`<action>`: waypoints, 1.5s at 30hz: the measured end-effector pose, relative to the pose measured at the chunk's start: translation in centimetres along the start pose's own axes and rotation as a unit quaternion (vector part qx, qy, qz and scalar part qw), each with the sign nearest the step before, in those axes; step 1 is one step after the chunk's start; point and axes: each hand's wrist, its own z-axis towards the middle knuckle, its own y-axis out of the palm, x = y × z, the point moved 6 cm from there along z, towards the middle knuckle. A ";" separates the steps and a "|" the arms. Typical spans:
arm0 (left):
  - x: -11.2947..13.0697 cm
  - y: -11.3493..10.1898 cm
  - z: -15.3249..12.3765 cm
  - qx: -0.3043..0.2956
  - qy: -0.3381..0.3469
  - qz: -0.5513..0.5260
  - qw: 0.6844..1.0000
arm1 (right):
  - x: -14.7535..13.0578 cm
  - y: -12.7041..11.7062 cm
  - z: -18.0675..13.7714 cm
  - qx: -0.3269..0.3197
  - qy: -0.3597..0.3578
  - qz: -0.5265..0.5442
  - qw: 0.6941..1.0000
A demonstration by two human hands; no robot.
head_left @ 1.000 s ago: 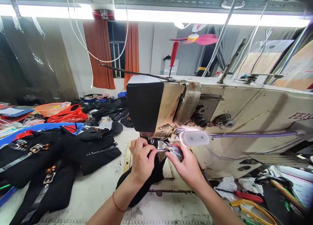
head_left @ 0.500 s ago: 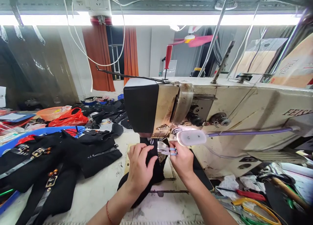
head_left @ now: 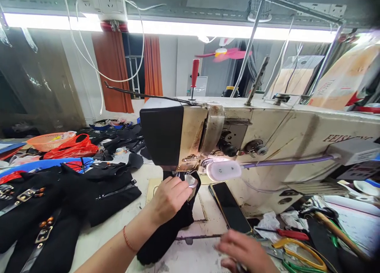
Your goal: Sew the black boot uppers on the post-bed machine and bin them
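Observation:
My left hand has its fingers bent and pressed together on a piece of black fabric at the sewing machine. Its fingertips are close to the needle area, partly hidden behind the shiny metal part there. The fabric hangs forward over the white table. Low on the right, my right hand is off the fabric and smeared by motion. Something small and dark shows under its palm, too unclear to name. A phone lies on the machine bed just beyond this hand.
Black fabric pieces with buckles are heaped at the left by a blue basket. Yellow-handled scissors, a red-handled tool and a wooden-handled tool lie at right. A small lamp hangs beside the needle.
My right hand has left the needle area and come down toward the lower right, uncovering the phone. My left hand stays at the fabric, its fingers now closer together. The view has shifted right.

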 end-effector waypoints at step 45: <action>0.3 -7.5 -0.3 0.117 -0.177 0.090 0.973 | 5.1 2.2 11.4 0.236 0.118 -0.199 0.944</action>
